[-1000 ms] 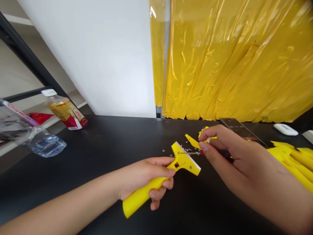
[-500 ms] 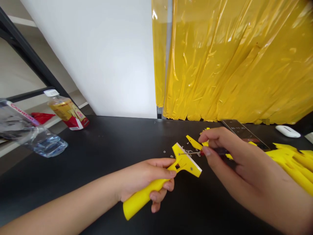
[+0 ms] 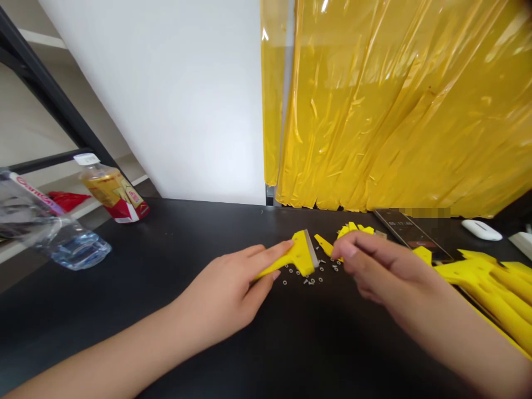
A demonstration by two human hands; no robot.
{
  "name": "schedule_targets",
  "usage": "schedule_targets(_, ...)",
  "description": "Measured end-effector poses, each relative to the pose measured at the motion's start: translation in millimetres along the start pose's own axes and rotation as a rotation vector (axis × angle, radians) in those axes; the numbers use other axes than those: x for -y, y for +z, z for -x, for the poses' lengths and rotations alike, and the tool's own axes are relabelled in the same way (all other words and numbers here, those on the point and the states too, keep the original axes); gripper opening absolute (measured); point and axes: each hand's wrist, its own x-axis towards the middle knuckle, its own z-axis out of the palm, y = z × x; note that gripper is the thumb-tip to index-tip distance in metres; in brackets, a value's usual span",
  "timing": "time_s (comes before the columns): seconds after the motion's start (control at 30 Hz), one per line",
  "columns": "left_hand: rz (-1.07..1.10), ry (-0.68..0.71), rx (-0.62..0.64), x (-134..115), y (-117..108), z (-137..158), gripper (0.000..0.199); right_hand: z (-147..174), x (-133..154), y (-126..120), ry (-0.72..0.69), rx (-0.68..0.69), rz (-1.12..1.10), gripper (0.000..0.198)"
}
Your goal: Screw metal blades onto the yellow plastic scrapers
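Note:
My left hand (image 3: 236,282) is closed round the handle of a yellow scraper (image 3: 302,256), index finger stretched along its neck. The scraper's head points right, showing a metal blade (image 3: 311,249) along its edge. Just beneath and beside the head, small screws and nuts (image 3: 312,281) lie scattered on the black table. My right hand (image 3: 382,266) is curled shut to the right of the scraper, thumb against the index finger. No screwdriver shows now; whatever the curled fingers hold is hidden. Behind those fingertips lies a flat yellow piece (image 3: 323,244).
More yellow pieces (image 3: 353,227) lie behind my right hand. Yellow scraper handles (image 3: 494,282) are piled at the right. A phone (image 3: 409,230) and a white earbud case (image 3: 481,229) lie at the back. Two bottles, a juice bottle (image 3: 114,188) and a clear bottle (image 3: 78,244), are at left.
The scraper has turned, its head now facing right and set lower over the screws. The screwdriver tip has left the scraper and gone from sight. My right hand has curled up.

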Motion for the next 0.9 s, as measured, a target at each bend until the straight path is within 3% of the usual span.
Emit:
schedule_targets(0.07, -0.279, 0.097, -0.008, 2.7, 3.1, -0.1, 0.051, -3.8, -3.9, 9.9, 0.064, 0.097, 0.059, 0.043)
schedule_targets(0.13, -0.420, 0.119, 0.010, 4.8, 7.2, -0.7, 0.053, -8.6, -9.2, 18.5, 0.116, 0.151, 0.097, 0.040)
schedule_targets(0.27, -0.540, 0.102, 0.016, 6.1, 12.8, -0.7, 0.054, -15.2, -16.5, 28.5, 0.206, 0.234, 0.081, 0.035)
schedule_targets(0.43, -0.577, 0.090, 0.026, 7.3, 12.8, -0.3, 0.052, -15.8, -14.1, 25.0, 0.277, 0.291, -0.122, 0.034)
schedule_targets(0.5, -0.574, 0.081, 0.016, 7.2, 11.7, -0.4, 0.052, -18.5, -16.7, 13.3, 0.231, 0.243, -0.040, 0.034)
schedule_targets(0.63, -0.579, 0.081, 0.007, 5.7, 9.7, 0.3, 0.055, -31.8, -35.4, -22.6, 0.086, -0.002, 0.490, 0.035)
schedule_targets(0.77, -0.580, 0.109, 0.023, 7.6, 10.9, 1.3, 0.058, -43.8, -55.6, -44.6, 0.177, -0.078, 0.823, 0.032)
schedule_targets(0.9, -0.515, 0.136, -0.018, 10.5, 11.6, 1.7, 0.059, -43.0, -53.4, -44.5, 0.222, -0.168, 0.918, 0.032)
